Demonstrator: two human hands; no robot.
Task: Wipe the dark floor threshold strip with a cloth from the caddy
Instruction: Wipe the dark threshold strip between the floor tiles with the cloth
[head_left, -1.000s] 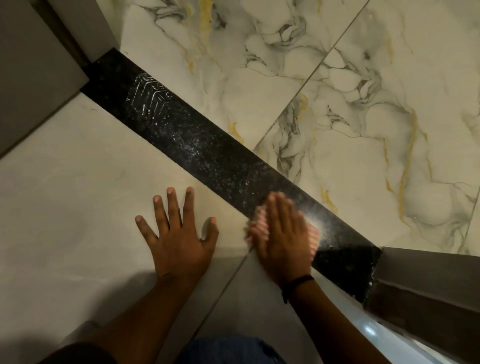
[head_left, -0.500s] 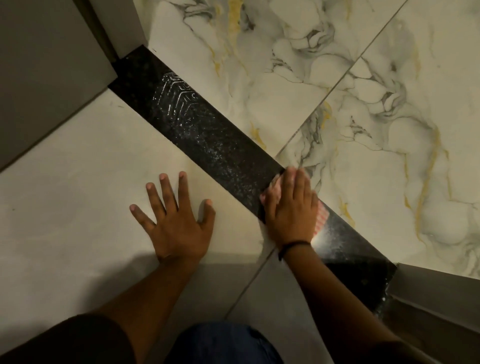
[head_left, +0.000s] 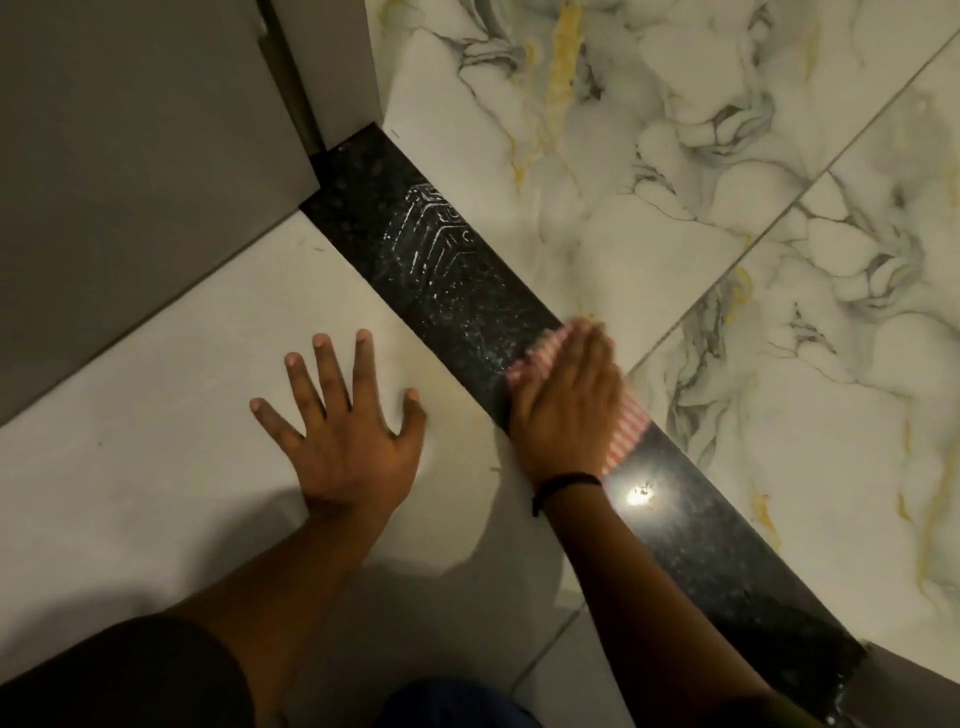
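On threshold strip (head_left: 452, 291), right grip (head_left: 566, 410) flat-fingered, pressing striped cloth (head_left: 626, 431); left grip (head_left: 348, 441) splayed on floor tile (head_left: 156, 467). Near half looks wiped; dusty footprint (head_left: 431, 234) end not yet.

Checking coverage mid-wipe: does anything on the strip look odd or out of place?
Yes: a whitish tread-like print and dusty specks mark the strip ahead of the cloth under the right hand. Nothing looks damaged.

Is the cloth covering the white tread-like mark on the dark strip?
No, the white mark lies bare on the threshold strip, well apart from the striped cloth that the right hand presses flat.
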